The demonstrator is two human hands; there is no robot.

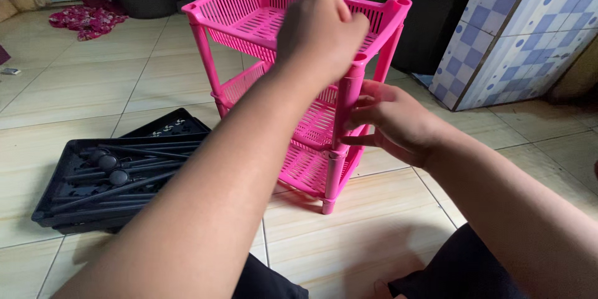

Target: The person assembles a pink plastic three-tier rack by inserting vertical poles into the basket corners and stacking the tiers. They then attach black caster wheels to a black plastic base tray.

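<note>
A pink plastic rack [249, 22] with three slatted basket tiers stands upright on the tiled floor in front of me. My left hand [321, 31] reaches over the top tier and grips its near rim by the front corner. My right hand [392, 121] wraps around the front corner post [346, 109] between the top and middle tiers. The lower post sections and foot are visible below my hands.
A black plastic tray [93, 180] lies flat on the floor to the left, holding black rods and round caps. A blue-and-white tiled wall [517, 25] stands at right. A dark bin and a pink cloth [87, 18] are at the back left.
</note>
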